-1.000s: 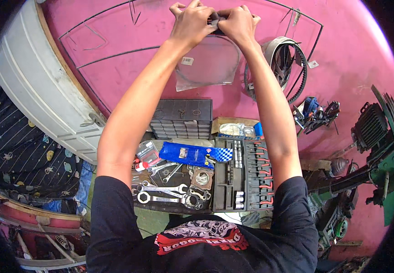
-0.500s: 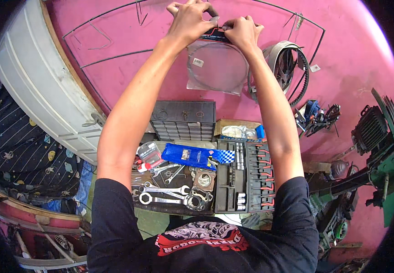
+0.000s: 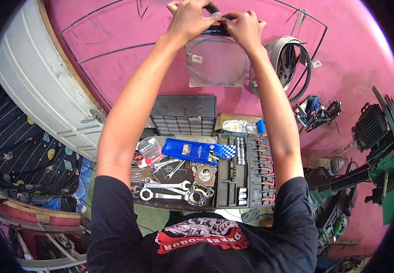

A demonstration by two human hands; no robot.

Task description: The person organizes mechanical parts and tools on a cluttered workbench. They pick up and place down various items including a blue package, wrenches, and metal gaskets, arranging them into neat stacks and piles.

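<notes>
High against the pink wall hangs a clear plastic packet [image 3: 217, 63] with a thin coiled cable inside and a black header card [image 3: 215, 30] across its top. My left hand [image 3: 191, 20] pinches at the card's upper left edge, thumb and forefinger bent together. My right hand [image 3: 244, 29] grips the card's upper right corner, its thumb close to the left one. The fingertips partly hide the packet's top edge. Behind the hands runs a dark wire rack [image 3: 115, 53] with bent hooks, fixed along the wall.
Drive belts [image 3: 292, 63] hang right of my right forearm. Below stand a grey drawer cabinet [image 3: 185, 107], a blue packet [image 3: 190, 151], several wrenches [image 3: 165, 195] and a tool tray [image 3: 261, 173] with red-handled tools. A white door [image 3: 47, 91] is at the left, green machinery [image 3: 383, 177] at the right.
The packet and both hands have shifted slightly upward in the view, and the packet's lower edge looks more level. My grip stays at the header card.
</notes>
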